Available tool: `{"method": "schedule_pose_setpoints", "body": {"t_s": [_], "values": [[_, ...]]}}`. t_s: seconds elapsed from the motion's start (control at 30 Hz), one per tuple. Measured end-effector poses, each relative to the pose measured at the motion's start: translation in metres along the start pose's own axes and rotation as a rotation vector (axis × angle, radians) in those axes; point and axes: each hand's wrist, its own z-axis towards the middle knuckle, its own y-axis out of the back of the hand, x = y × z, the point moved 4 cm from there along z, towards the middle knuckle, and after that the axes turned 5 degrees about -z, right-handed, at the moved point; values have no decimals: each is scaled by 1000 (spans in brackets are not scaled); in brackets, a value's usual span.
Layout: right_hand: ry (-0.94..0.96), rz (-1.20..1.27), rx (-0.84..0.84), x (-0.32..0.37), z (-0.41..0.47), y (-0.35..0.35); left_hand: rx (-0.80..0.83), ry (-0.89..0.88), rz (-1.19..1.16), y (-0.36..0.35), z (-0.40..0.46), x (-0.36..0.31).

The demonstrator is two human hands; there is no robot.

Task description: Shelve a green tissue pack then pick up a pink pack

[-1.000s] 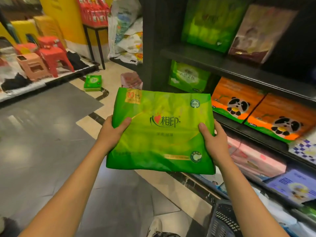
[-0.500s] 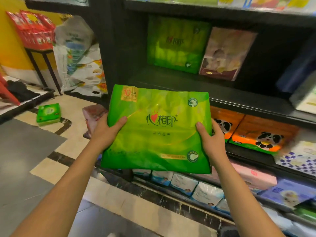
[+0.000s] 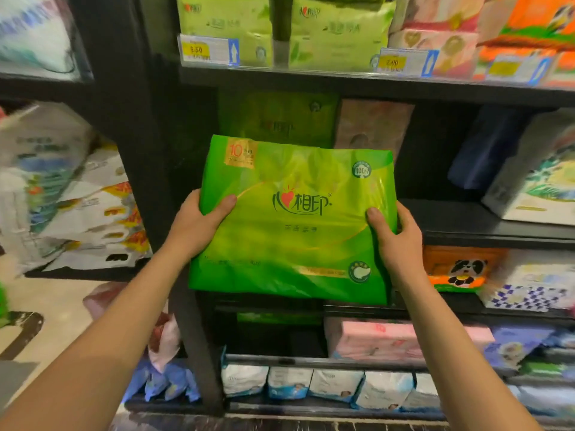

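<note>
Hands point(image 3: 298, 231) grip green pack point(image 3: 295, 219), label 心相印, "10", "100%"

A bright green plastic tissue pack point(image 3: 292, 219), sealed, front face toward the camera, held level before a dark shelf

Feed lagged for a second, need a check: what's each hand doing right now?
Left hand: grips the left edge of the green tissue pack, thumb on its front.
Right hand: grips the pack's right edge, thumb on its front.
</note>
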Motion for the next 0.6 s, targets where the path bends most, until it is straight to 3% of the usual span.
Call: {"method": "schedule_pose_setpoints", "body": {"t_s": [0.27,0.6], "values": [[61,23,-32,13,87,-23,-9,-107,-16,-5,89,-33],[120,24,7,0,172,-48,-156,-154,-38,-24,160,-24]]}}
